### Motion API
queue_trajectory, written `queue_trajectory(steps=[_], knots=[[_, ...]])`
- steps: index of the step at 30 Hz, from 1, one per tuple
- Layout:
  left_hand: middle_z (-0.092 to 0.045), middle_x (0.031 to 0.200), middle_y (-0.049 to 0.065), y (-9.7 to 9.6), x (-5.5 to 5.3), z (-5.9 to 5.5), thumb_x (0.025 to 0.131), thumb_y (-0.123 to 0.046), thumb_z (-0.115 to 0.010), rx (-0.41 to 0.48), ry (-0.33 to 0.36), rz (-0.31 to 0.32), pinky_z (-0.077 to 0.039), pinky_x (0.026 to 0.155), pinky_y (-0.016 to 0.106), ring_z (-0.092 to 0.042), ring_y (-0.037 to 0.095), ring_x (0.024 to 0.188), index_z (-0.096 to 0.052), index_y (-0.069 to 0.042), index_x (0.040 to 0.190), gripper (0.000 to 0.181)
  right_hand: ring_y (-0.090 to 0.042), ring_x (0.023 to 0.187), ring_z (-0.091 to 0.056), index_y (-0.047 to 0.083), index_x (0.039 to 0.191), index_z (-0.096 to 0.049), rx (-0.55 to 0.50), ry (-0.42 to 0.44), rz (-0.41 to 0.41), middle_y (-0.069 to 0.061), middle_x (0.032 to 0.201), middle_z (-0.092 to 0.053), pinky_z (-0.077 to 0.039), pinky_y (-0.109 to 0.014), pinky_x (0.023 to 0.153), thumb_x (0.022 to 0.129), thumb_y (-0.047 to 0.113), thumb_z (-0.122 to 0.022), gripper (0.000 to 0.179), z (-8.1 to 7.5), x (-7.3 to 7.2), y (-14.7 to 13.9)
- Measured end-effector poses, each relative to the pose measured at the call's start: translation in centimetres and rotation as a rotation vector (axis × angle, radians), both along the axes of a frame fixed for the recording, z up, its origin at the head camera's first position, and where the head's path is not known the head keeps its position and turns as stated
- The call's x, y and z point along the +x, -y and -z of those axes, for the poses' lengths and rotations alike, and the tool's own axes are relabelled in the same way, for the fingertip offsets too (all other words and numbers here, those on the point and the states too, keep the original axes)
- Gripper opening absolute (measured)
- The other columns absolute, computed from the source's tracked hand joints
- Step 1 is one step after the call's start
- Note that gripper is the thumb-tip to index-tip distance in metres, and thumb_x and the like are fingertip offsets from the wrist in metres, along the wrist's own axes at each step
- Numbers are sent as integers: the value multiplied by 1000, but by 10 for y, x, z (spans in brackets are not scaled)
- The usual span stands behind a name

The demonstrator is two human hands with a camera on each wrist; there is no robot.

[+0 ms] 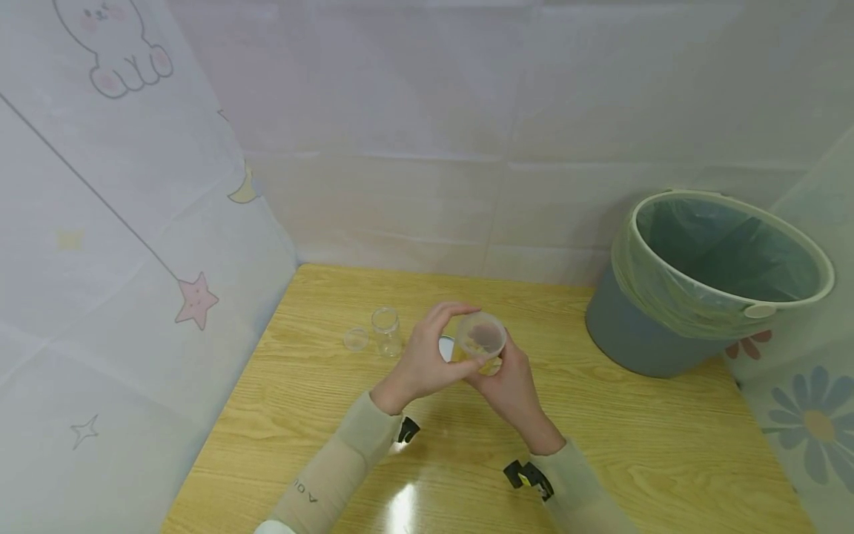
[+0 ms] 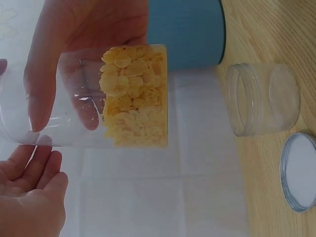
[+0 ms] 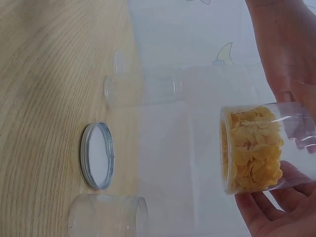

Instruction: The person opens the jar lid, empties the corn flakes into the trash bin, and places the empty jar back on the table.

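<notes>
A clear jar (image 2: 136,96) about half filled with yellow corn flakes is held upright between both hands, raised over the wooden table. My left hand (image 1: 419,361) curls around its upper part, fingers on the far side and thumb near the rim. My right hand (image 1: 510,382) grips the jar's right side, thumb and fingers wrapped round the wall. The pale round top (image 1: 482,335) faces up in the head view. Beyond it, a metal-rimmed lid (image 3: 98,155) with a white inside lies on the table. A short clear jar (image 2: 264,98) stands beside that lid, its mouth uncovered.
At left on the table (image 1: 300,437) stand a taller clear jar (image 1: 387,334) and, beside it, a small clear disc-shaped lid (image 1: 356,339). A blue-grey bin (image 1: 620,326) with a plastic liner occupies the back right. White patterned sheets (image 1: 400,200) enclose the table's back and sides.
</notes>
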State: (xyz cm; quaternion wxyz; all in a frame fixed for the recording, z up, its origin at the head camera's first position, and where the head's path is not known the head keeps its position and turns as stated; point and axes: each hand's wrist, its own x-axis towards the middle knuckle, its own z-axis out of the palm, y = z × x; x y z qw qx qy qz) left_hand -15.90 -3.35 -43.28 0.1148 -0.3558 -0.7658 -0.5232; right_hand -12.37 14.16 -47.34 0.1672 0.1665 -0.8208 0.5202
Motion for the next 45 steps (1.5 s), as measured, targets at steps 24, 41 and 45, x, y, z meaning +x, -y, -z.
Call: queue_trajectory(steps=[24,41,45], knots=[[-54,142,-1,2,-3,3,84,-23,-80,-25,2,75,-39,109,43,-47,16,132,-50,-11,149,73,-28,119,-60,6,142,-51,8,25,0,-8,130,-64,-50,-54,94,79,10,-88,72,-1,1,1],[-59,128,-6,0,-1,1,73,-31,-94,15,51,1,-43,103,42,-53,14,122,-59,-18,130,68,-28,116,-60,6,143,-51,6,-2,-15,-9,128,-64,-50,-54,92,79,12,-89,74,1,1,-1],[-58,125,-7,-1,-1,1,67,-34,-98,27,79,-34,-42,103,42,-53,14,121,-56,-20,123,71,-28,113,-62,5,140,-53,11,-17,-19,-9,126,-65,-51,-54,89,79,13,-90,72,3,1,-1]])
